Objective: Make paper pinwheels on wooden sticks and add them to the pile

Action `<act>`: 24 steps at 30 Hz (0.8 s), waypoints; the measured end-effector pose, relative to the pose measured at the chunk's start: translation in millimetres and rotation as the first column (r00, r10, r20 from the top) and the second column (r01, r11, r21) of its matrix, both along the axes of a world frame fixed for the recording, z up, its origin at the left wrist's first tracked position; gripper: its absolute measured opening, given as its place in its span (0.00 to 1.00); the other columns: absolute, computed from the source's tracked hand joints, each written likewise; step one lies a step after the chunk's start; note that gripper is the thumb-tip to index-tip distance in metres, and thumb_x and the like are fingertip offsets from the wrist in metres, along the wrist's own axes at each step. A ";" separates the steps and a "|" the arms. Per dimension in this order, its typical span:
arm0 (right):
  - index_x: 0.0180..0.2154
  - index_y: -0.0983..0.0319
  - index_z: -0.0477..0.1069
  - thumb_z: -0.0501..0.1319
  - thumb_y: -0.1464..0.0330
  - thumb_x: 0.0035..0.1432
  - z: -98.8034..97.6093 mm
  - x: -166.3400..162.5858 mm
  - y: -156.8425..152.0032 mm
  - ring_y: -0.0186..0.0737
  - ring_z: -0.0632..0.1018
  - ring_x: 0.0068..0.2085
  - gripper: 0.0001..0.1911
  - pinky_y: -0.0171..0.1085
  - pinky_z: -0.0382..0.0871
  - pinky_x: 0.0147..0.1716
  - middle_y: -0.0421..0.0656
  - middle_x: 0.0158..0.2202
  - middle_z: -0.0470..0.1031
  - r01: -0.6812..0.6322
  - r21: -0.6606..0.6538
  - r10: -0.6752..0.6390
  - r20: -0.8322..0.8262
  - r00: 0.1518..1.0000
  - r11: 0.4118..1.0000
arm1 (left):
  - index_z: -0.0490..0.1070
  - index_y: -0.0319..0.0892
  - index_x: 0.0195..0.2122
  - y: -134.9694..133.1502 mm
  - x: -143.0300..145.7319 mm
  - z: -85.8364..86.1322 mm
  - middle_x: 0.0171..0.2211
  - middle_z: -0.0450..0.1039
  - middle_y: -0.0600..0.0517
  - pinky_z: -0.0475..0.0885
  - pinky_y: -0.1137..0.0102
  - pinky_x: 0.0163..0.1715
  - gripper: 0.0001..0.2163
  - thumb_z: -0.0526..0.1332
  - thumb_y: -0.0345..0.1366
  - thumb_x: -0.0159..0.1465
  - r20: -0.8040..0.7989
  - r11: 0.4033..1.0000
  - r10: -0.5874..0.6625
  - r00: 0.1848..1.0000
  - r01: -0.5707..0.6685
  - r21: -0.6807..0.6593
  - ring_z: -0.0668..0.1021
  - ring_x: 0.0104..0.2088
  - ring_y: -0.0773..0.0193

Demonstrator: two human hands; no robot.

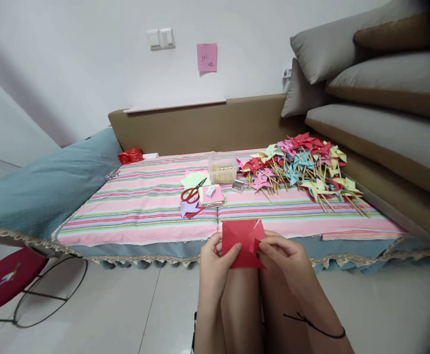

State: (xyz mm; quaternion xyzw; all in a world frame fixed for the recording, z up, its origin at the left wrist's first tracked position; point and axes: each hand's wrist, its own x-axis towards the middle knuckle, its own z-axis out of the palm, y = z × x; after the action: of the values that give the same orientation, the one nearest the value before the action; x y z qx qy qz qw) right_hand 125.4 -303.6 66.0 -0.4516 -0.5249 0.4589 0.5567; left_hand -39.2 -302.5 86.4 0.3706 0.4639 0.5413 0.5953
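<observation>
Both my hands hold a red paper square (241,242) with cut corners, just in front of the striped cloth's near edge and above my knees. My left hand (215,260) grips its left side with thumb on top. My right hand (286,255) pinches a folded flap at the paper's right edge. On the striped cloth (144,206) lie red-handled scissors (191,193), a stack of coloured paper sheets (211,195) and a clear plastic box of wooden sticks (222,168). A big heap of finished paper pinwheels (303,164) lies at the right.
A small metal stapler-like item (239,185) sits beside the box. Grey-and-tan cushions (380,93) are stacked at right, a teal cushion (48,182) at left. A red round stool (4,280) stands on the tiled floor lower left. A pink note (207,57) hangs on the wall.
</observation>
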 end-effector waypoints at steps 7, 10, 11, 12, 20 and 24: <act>0.30 0.61 0.75 0.75 0.63 0.40 -12.9 -1.5 29.3 0.37 0.78 0.30 0.15 0.34 0.73 0.28 0.40 0.27 0.77 0.167 -0.164 -0.209 -0.279 0.937 0.972 | 0.76 0.37 0.38 29.0 21.6 -8.3 0.35 0.82 0.44 0.76 0.68 0.34 0.19 0.73 0.40 0.47 0.046 0.999 -0.021 0.999 0.022 -0.027 0.82 0.32 0.59; 0.33 0.60 0.72 0.75 0.63 0.39 -16.8 2.8 48.8 0.38 0.79 0.31 0.19 0.35 0.75 0.31 0.40 0.29 0.78 0.170 -0.144 -0.207 -0.305 0.930 0.975 | 0.75 0.38 0.37 48.8 28.0 -9.5 0.34 0.82 0.46 0.76 0.69 0.34 0.18 0.72 0.43 0.49 0.065 1.000 -0.019 0.998 0.021 -0.022 0.82 0.32 0.59; 0.34 0.60 0.71 0.76 0.64 0.38 -17.3 4.5 55.7 0.39 0.80 0.32 0.21 0.36 0.76 0.31 0.40 0.31 0.78 0.169 -0.133 -0.202 -0.302 0.931 0.977 | 0.75 0.38 0.37 56.1 29.8 -10.0 0.33 0.82 0.46 0.75 0.69 0.33 0.18 0.72 0.44 0.50 0.069 1.000 -0.021 0.997 0.022 -0.020 0.82 0.31 0.59; 0.35 0.59 0.69 0.76 0.64 0.37 -17.5 6.0 62.5 0.39 0.80 0.32 0.23 0.36 0.76 0.31 0.40 0.33 0.78 0.174 -0.124 -0.204 -0.300 0.932 0.977 | 0.74 0.38 0.37 63.5 31.5 -10.9 0.32 0.81 0.47 0.75 0.69 0.33 0.19 0.72 0.45 0.49 0.074 0.999 -0.025 0.997 0.027 -0.019 0.82 0.31 0.59; 0.44 0.54 0.56 0.76 0.67 0.37 -34.2 13.4 88.2 0.38 0.81 0.30 0.37 0.36 0.76 0.30 0.38 0.34 0.79 0.243 -0.145 -0.279 -0.339 0.898 0.959 | 0.70 0.40 0.35 99.1 39.8 -36.5 0.24 0.79 0.53 0.70 0.74 0.24 0.19 0.72 0.44 0.49 0.134 0.999 0.034 0.990 -0.031 -0.025 0.77 0.21 0.68; 0.47 0.54 0.56 0.75 0.68 0.38 -38.4 17.0 88.8 0.38 0.81 0.31 0.38 0.37 0.76 0.32 0.39 0.35 0.79 0.266 -0.141 -0.298 -0.321 0.899 0.954 | 0.67 0.41 0.37 98.9 43.1 -38.6 0.25 0.79 0.54 0.71 0.74 0.26 0.18 0.71 0.42 0.51 0.167 0.999 0.021 0.986 -0.017 -0.027 0.77 0.22 0.68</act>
State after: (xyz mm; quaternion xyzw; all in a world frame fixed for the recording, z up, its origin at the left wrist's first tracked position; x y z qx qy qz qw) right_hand 142.4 -214.8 27.6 -0.4629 -0.3281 0.4682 0.6774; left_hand 3.8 -203.6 47.8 0.3118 0.4228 0.5700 0.6317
